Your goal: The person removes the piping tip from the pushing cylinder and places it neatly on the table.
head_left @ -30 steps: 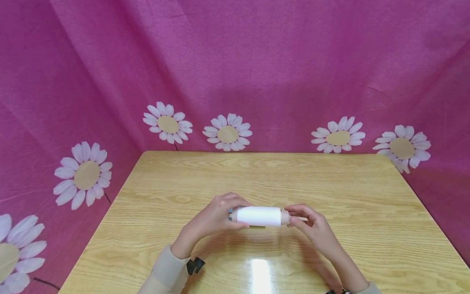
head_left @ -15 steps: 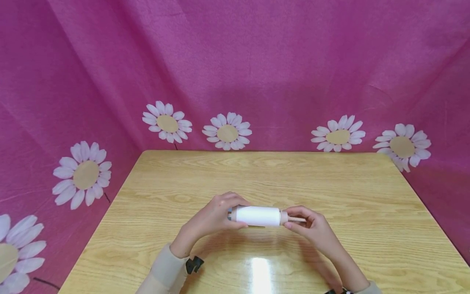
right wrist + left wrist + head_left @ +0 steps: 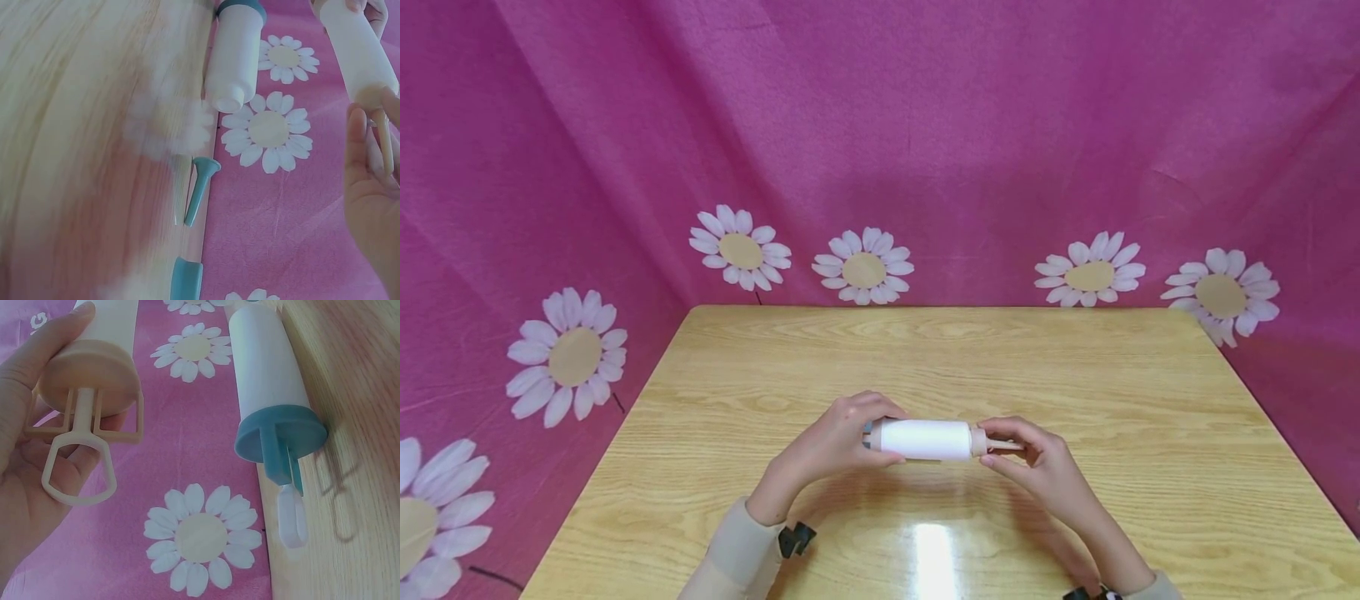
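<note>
Magenta cloth (image 3: 910, 100) printed with white daisies (image 3: 864, 270) hangs round a wood-grained table (image 3: 925, 350), beyond the fingertips of both hands; at the left, the person's left hand (image 3: 850, 437) has thumb and fingers curled round one end of a white tube (image 3: 925, 440), gripping it by its beige cap (image 3: 94, 375); a white ring handle (image 3: 83, 435) juts from that cap, before the palm; below the left fingers a second white tube (image 3: 269, 369) lies on the table, its teal cap (image 3: 281, 434) and white pull loop (image 3: 292, 522) towards the left; the gripped tube spans the space between the two sets of fingers, roughly level and raised over the table; below the right fingers lie a teal nozzle (image 3: 200, 190) and a curved teal piece (image 3: 186, 278); at the right, the right hand (image 3: 1037, 454) pinches the beige nozzle (image 3: 1003, 446) between thumb and fingertips, its slim tip reaching into the bent fingers.
</note>
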`<state>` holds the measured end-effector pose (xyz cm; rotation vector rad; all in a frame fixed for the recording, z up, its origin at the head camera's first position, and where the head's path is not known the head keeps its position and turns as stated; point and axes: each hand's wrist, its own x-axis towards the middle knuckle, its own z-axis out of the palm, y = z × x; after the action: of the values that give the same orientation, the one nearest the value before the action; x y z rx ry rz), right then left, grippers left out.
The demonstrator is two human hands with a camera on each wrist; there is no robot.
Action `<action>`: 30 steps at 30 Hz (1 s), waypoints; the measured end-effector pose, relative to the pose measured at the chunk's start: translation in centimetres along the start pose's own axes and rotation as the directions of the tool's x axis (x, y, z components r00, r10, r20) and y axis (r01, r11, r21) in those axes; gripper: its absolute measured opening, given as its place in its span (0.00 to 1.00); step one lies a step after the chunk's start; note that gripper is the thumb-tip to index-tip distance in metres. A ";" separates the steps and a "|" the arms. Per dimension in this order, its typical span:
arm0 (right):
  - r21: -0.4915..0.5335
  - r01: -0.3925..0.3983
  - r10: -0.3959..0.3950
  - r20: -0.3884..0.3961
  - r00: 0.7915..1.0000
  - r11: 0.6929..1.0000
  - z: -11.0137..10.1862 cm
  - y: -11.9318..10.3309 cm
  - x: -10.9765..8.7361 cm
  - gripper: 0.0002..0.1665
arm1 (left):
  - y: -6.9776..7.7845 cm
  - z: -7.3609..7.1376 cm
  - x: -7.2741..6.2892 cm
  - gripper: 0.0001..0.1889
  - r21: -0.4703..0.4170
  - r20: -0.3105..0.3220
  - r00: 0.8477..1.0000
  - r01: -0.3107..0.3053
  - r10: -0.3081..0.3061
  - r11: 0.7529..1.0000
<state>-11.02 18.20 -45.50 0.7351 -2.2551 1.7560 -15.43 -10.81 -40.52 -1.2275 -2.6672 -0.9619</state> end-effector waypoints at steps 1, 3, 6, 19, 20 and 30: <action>0.006 -0.004 0.004 0.004 1.000 1.000 0.0 0.0 0.0 0.23 | 0.0 0.0 0.0 0.21 -0.001 0.000 1.000 0.001 -0.001 1.000; 0.027 -0.025 0.025 0.017 1.000 0.999 0.0 0.1 0.0 0.25 | 0.0 0.0 0.0 0.21 -0.002 0.000 1.000 0.000 0.000 1.000; 0.057 -0.093 0.090 0.046 0.995 0.994 0.0 0.1 0.0 0.26 | 0.0 0.0 0.0 0.21 0.001 -0.001 1.000 -0.004 0.004 1.000; 0.150 -0.302 0.289 0.100 0.952 0.941 -0.2 -0.3 0.1 0.17 | 0.2 0.0 0.0 0.21 0.001 0.003 1.000 -0.009 0.009 1.000; 0.143 -0.304 0.293 0.095 0.951 0.942 -0.2 -0.3 0.1 0.17 | 0.1 0.0 0.0 0.21 0.002 0.002 1.000 -0.009 0.009 1.000; 0.024 -0.279 0.277 0.062 0.959 0.960 -0.3 -0.3 -0.2 0.19 | 0.0 0.1 -0.2 0.21 0.007 0.001 1.000 -0.017 0.017 1.000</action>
<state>-10.72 18.51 -45.24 0.4993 -2.4769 1.9178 -15.24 -10.90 -40.64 -1.2478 -2.6534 -0.9496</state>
